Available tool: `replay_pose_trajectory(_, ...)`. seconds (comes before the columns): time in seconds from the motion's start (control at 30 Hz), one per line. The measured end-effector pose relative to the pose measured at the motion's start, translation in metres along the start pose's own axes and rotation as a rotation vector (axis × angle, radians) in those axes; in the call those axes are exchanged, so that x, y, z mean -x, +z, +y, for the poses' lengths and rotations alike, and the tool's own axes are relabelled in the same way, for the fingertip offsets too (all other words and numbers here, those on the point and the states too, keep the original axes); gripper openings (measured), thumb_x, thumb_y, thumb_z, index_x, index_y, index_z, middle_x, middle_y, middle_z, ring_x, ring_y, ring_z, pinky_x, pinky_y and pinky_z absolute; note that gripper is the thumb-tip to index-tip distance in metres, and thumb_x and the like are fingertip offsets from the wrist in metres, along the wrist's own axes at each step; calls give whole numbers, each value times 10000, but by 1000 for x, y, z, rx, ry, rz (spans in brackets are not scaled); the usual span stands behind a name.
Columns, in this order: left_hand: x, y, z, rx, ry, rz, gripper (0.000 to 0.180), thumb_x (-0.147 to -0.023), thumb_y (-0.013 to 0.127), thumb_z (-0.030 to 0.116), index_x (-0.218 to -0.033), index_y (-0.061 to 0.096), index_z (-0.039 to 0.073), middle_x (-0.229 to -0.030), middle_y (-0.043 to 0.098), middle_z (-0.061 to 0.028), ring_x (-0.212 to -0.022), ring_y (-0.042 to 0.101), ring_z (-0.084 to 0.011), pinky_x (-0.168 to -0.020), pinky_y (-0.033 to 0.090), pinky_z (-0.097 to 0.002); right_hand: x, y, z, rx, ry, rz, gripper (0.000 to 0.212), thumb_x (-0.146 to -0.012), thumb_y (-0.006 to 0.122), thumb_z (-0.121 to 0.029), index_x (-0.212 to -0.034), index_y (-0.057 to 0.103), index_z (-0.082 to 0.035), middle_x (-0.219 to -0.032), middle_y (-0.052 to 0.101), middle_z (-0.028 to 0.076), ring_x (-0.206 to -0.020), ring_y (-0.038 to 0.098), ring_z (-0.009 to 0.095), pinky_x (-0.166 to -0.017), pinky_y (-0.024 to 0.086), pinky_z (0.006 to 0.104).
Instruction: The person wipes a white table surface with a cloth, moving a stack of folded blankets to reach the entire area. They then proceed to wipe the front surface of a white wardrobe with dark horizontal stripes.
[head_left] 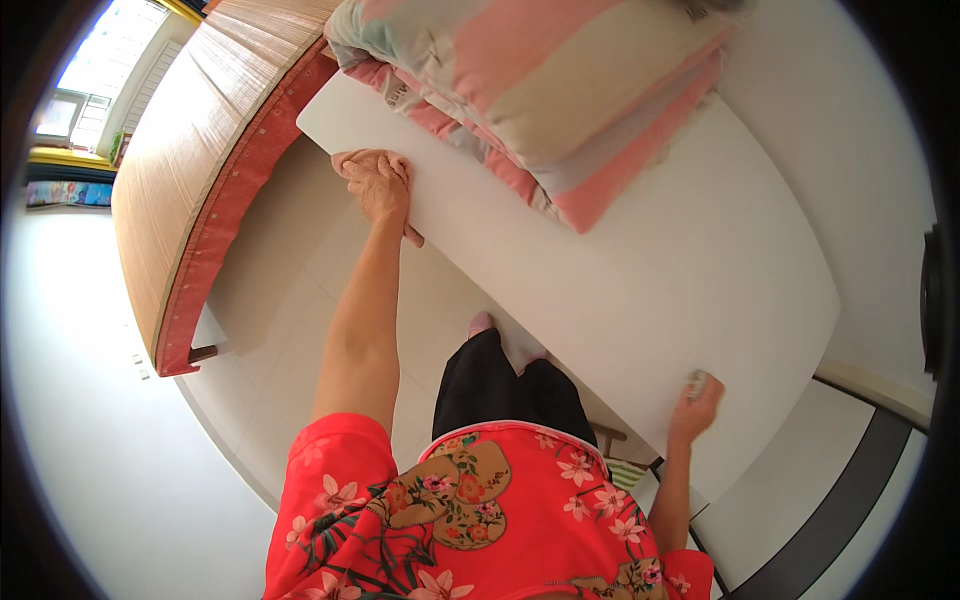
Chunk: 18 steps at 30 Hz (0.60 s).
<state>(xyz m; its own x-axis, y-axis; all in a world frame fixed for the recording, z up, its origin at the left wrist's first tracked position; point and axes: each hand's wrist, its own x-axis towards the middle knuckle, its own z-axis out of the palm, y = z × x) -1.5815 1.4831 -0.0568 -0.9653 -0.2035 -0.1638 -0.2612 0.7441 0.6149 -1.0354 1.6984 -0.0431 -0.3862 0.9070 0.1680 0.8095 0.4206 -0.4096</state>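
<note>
My left hand [374,190] presses a pinkish-brown cloth [414,237] onto the edge of the white table [560,270]. The cloth bunches under my fingers, and one end hangs past the edge. Over the table's near right part, my right hand [700,408] is closed around a small pale, greyish thing [697,381] that is too blurred to name. A folded quilt [540,90] with pink, cream and grey-blue stripes lies at the far side of the table, to the right of my left hand.
At the left stands a bed with a woven mat [200,130] and a red fabric border [215,255]. Its edge comes close to the table's far left corner. A white wall [850,150] runs behind the table at the right. Below the table's edge lies tiled floor [290,290].
</note>
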Motion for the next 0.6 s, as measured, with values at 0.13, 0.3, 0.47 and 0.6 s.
replay_pose_trajectory(0.13,-39,2,-1,81,54,115,660,-942,501,460,-1445,233,128,-1287,469,-295,-1121,543,-465,-939,463,-503,9,39,-93,-45,-371,-61,366,-720,609,-12,-1085,586,-35,-1059,580,165,-967,577,358,-841,484,434)
replay_pose_trajectory(0.3,-130,-16,-2,43,39,117,655,-918,547,425,-1429,240,153,-1274,467,-300,-1131,534,-473,-947,454,-520,7,45,-91,-30,-305,-28,358,-705,590,-7,-1063,578,-16,-1038,573,172,-920,580,362,-794,495,424)
replay_pose_trajectory(0.47,-191,-30,13,-64,16,125,616,-913,471,543,-1400,345,188,-1250,517,-284,-1142,546,-463,-960,447,-521,8,51,-90,33,-257,-18,342,-734,560,-34,-1075,564,-4,-1039,564,185,-903,584,366,-769,503,428)
replay_pose_trajectory(0.6,-251,-39,18,-424,289,-65,646,-918,315,636,-1287,524,148,-1291,535,-238,-1194,533,-406,-960,444,-508,4,52,-97,92,-214,-16,332,-754,547,-45,-1083,555,1,-1052,556,185,-901,591,365,-741,512,421)
